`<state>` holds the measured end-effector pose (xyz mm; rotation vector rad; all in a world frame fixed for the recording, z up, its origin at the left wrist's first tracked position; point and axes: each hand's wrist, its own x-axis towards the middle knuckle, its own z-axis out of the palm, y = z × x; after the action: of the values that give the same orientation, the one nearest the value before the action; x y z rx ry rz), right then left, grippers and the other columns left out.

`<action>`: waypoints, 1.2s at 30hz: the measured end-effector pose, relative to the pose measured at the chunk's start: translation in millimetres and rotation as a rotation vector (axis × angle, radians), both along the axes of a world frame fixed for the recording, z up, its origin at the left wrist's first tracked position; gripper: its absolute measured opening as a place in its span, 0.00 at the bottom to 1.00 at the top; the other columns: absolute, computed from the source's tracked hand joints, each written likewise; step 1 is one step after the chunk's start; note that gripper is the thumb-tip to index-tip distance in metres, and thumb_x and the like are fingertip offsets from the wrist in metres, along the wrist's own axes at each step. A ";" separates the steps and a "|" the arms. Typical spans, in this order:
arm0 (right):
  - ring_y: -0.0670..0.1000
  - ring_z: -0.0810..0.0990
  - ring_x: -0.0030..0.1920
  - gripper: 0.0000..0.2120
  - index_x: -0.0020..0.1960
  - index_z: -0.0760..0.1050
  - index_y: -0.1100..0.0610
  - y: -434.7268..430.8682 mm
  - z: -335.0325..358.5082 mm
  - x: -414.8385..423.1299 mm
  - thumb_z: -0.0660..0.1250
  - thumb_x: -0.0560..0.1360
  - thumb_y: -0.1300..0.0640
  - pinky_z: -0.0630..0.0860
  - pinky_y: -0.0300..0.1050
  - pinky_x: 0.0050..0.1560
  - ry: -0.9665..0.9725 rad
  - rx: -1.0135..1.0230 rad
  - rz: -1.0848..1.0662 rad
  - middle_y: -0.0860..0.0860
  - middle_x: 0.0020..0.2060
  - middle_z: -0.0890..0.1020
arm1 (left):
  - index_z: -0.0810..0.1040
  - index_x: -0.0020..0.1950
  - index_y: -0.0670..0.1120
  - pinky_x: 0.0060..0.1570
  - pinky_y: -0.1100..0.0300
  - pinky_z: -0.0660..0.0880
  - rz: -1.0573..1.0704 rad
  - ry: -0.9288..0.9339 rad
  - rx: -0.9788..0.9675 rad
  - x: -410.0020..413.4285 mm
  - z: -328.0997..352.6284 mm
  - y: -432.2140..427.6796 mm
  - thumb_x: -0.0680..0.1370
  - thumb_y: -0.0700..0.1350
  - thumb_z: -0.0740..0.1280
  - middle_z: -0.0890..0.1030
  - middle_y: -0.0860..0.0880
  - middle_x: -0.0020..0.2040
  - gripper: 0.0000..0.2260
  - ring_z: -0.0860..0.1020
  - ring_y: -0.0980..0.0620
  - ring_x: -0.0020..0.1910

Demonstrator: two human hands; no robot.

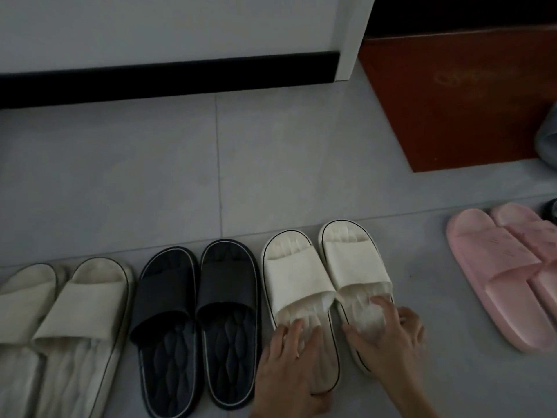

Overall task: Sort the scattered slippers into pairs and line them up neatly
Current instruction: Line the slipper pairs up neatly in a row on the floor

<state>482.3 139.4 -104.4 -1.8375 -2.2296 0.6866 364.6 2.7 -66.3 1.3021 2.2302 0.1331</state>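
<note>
Slippers stand in a row on the grey tiled floor, toes pointing away from me. At the left is a beige pair, then a black pair, then a white pair with a dark rim line. My left hand lies flat on the heel of the left white slipper. My right hand rests with spread fingers on the heel of the right white slipper. A pink pair lies apart at the right, angled to the left.
A white cabinet with a black plinth runs along the back. A red-brown mat lies at the back right, with a grey bag at the frame edge. Bare tiles stretch between the row and the cabinet.
</note>
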 end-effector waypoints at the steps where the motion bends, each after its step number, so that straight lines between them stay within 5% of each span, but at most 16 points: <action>1: 0.60 0.69 0.55 0.34 0.57 0.74 0.43 1.2 -0.2 0.1 0.80 0.53 0.42 0.67 0.54 0.59 0.003 0.000 0.002 0.56 0.53 0.70 | 0.81 0.55 0.59 0.42 0.59 0.80 -0.002 0.012 0.002 -0.2 -0.8 0.8 0.37 0.69 0.68 0.82 0.53 0.54 0.46 0.83 0.49 0.49; 12: 0.59 0.69 0.55 0.33 0.58 0.71 0.41 -1.0 -2.5 7.9 0.76 0.54 0.38 0.68 0.51 0.54 -0.011 0.022 0.019 0.53 0.52 0.70 | 0.77 0.60 0.59 0.46 0.57 0.79 -0.005 0.001 0.035 -3.4 -5.1 1.0 0.41 0.69 0.69 0.78 0.51 0.59 0.47 0.80 0.46 0.54; 15: 0.59 0.70 0.54 0.33 0.58 0.71 0.40 -3.3 -2.5 7.6 0.76 0.55 0.38 0.69 0.51 0.55 0.001 0.037 0.012 0.53 0.53 0.70 | 0.60 0.71 0.64 0.66 0.53 0.65 -0.026 0.007 0.046 -2.7 -14.6 -2.3 0.54 0.69 0.66 0.59 0.53 0.72 0.46 0.61 0.45 0.70; 17: 0.59 0.70 0.54 0.33 0.58 0.71 0.41 -3.5 -2.2 7.4 0.76 0.55 0.37 0.69 0.51 0.56 0.005 0.044 0.025 0.54 0.53 0.70 | 0.53 0.72 0.63 0.70 0.58 0.56 0.014 -0.065 0.110 -3.3 -21.5 -4.8 0.58 0.71 0.62 0.52 0.56 0.73 0.44 0.53 0.51 0.70; 22: 0.60 0.69 0.57 0.35 0.61 0.71 0.43 -5.1 -0.1 13.0 0.76 0.57 0.37 0.67 0.53 0.60 0.032 0.016 0.073 0.57 0.57 0.70 | 0.65 0.72 0.51 0.65 0.65 0.56 0.144 -0.136 0.300 -10.5 -24.2 -3.9 0.59 0.71 0.65 0.65 0.56 0.68 0.45 0.62 0.57 0.63; 26: 0.61 0.65 0.63 0.40 0.68 0.68 0.44 -11.6 1.5 24.1 0.77 0.58 0.39 0.64 0.57 0.65 0.027 -0.027 0.199 0.59 0.67 0.65 | 0.64 0.73 0.49 0.65 0.63 0.58 0.115 -0.114 0.296 -9.4 -28.8 -6.8 0.60 0.71 0.66 0.65 0.54 0.68 0.47 0.63 0.55 0.62; 32: 0.62 0.65 0.63 0.41 0.68 0.70 0.47 -14.3 1.7 26.4 0.79 0.58 0.44 0.65 0.57 0.65 0.060 -0.018 0.206 0.61 0.66 0.65 | 0.50 0.77 0.53 0.68 0.69 0.46 0.052 -0.094 0.225 -9.6 -33.8 -7.3 0.60 0.74 0.62 0.54 0.58 0.71 0.51 0.54 0.58 0.67; 36: 0.62 0.65 0.63 0.40 0.67 0.70 0.47 -14.8 0.2 26.0 0.79 0.57 0.45 0.66 0.58 0.65 0.074 -0.012 0.204 0.60 0.66 0.65 | 0.53 0.77 0.51 0.68 0.67 0.48 0.070 -0.093 0.233 -8.5 -34.7 -5.7 0.60 0.73 0.62 0.57 0.56 0.71 0.51 0.57 0.56 0.68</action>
<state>508.2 124.7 -104.2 -1.5755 -2.3906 0.7897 356.1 -3.1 -101.0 1.3074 2.2319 0.4829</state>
